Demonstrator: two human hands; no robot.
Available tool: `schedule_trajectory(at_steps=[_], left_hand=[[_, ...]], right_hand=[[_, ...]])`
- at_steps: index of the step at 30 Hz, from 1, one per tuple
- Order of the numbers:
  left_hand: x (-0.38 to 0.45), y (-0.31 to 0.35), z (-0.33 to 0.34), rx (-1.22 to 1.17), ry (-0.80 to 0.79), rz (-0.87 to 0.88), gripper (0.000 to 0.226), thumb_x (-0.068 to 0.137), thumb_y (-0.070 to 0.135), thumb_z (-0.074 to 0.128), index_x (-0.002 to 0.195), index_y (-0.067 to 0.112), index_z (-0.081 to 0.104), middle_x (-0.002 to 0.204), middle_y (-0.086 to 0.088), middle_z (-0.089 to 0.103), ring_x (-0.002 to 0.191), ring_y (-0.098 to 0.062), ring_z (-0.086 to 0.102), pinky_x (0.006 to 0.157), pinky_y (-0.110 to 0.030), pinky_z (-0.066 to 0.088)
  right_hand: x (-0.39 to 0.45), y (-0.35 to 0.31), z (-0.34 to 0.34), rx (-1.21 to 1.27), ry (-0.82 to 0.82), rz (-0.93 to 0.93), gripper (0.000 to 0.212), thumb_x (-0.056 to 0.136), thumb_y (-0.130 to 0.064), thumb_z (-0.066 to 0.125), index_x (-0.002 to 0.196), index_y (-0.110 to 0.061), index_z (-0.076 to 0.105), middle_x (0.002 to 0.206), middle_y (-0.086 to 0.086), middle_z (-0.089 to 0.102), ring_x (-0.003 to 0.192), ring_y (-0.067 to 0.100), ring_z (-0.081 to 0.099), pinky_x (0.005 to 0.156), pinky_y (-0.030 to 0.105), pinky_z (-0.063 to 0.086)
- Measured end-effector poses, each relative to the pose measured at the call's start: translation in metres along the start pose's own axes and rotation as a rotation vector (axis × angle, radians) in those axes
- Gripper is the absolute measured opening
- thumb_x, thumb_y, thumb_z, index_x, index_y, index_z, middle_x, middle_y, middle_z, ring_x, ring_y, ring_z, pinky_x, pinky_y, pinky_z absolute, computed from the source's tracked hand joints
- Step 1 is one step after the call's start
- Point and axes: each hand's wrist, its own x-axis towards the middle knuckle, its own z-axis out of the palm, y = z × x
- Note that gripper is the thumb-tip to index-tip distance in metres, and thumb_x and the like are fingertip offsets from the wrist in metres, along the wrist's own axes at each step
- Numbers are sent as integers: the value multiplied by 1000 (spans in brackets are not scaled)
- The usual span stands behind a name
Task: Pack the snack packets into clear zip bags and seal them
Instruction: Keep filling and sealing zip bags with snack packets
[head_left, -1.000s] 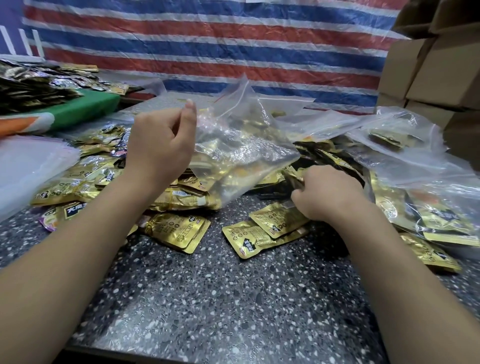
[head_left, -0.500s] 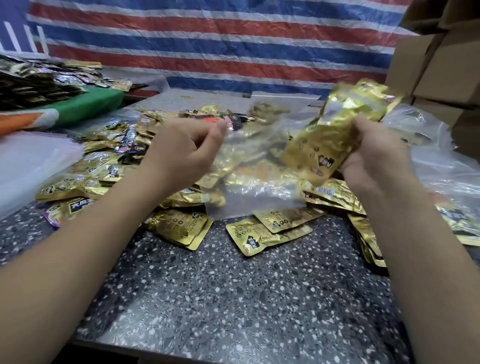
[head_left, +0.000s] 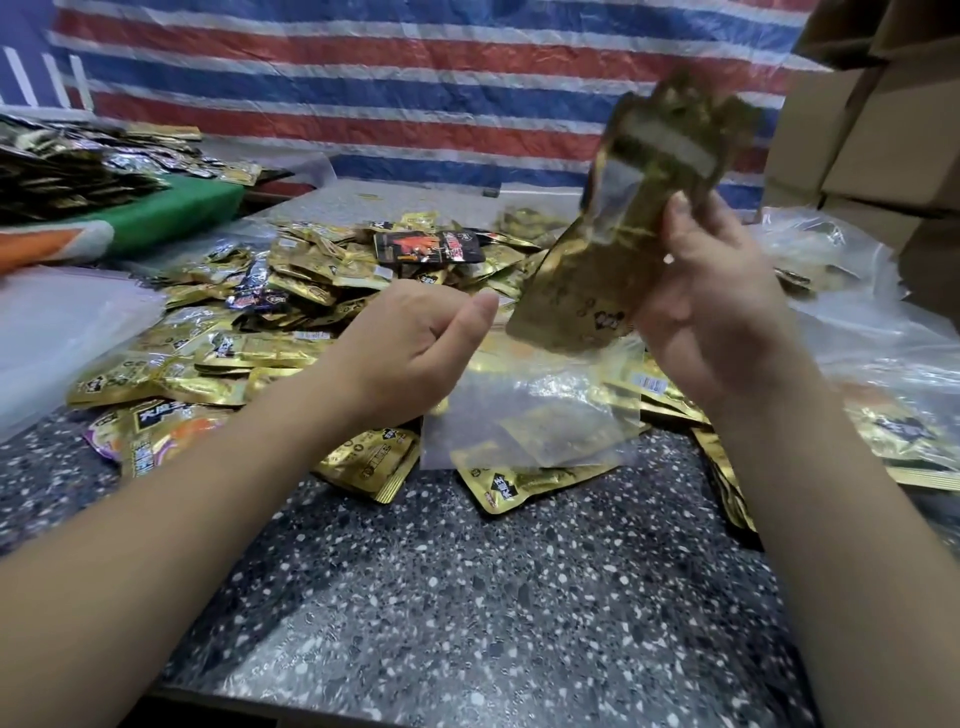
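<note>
Snack packets (head_left: 613, 249) in right hand (head_left: 711, 312)

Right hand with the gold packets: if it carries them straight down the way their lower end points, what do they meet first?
Probably the open mouth of the clear zip bag, held by the left hand. The right hand holds the gold packets just above it, lower end nearly touching the plastic. Depth is unclear; they might catch the rim.
</note>
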Motion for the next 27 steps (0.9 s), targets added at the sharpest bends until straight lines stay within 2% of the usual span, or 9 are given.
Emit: schedule_trajectory(at_steps=[2,6,9,12,15,19,22,27], left_hand=[[0,0,1,-25,16,-13,60,101,37,28,52,4,41,45,-2,37,42,-17,35,43,-36,27],[0,-2,1,-81,78,-56,63,101,38,28,52,0,42,46,2,35,42,-11,33,44,-28,25],[1,-1,1,-114,114,-98,65,102,36,29,52,-2,41,46,-1,35,42,-10,31,45,-26,24],[1,0,2,-177,123,-165,62,105,29,30,51,-1,39,45,2,36,41,-7,30,44,-23,23],[1,0,4,-198,134,-193,62,105,27,29,51,-2,38,45,3,36,39,-7,31,43,-19,22],[2,0,5,-147,155,-171,61,105,24,31,51,-3,38,44,4,34,38,-8,33,43,-14,20],[1,-1,5,-129,165,-172,60,104,26,31,50,1,38,44,6,34,38,-8,34,42,-14,19],[2,2,5,-65,214,-141,56,104,21,36,49,23,31,44,11,29,38,-6,32,44,-15,18]], right_hand=[[-2,5,0,-159,-74,6,22,101,-8,44,118,-9,58,106,9,71,100,25,68,88,49,56],[-7,7,-3,-573,-200,17,24,97,-10,51,116,-11,64,105,5,74,98,20,70,82,34,56],[-9,6,-4,-779,-243,21,23,102,-4,50,117,-12,66,106,6,75,100,19,71,88,35,57],[-11,3,-2,-847,-288,63,25,102,-3,50,114,-15,66,105,4,76,100,17,71,92,38,56],[-14,2,0,-921,-343,121,24,102,-6,51,120,-12,65,112,4,74,106,20,69,100,47,52],[-17,-1,4,-952,-364,171,21,100,-18,58,118,-12,66,111,5,74,106,23,70,98,55,52],[-19,-3,7,-1025,-353,81,20,94,-26,67,111,-15,71,103,1,76,100,18,72,94,52,54],[-18,-6,5,-1226,-415,75,21,91,-38,68,98,-20,78,95,-10,77,96,7,70,93,42,54]])
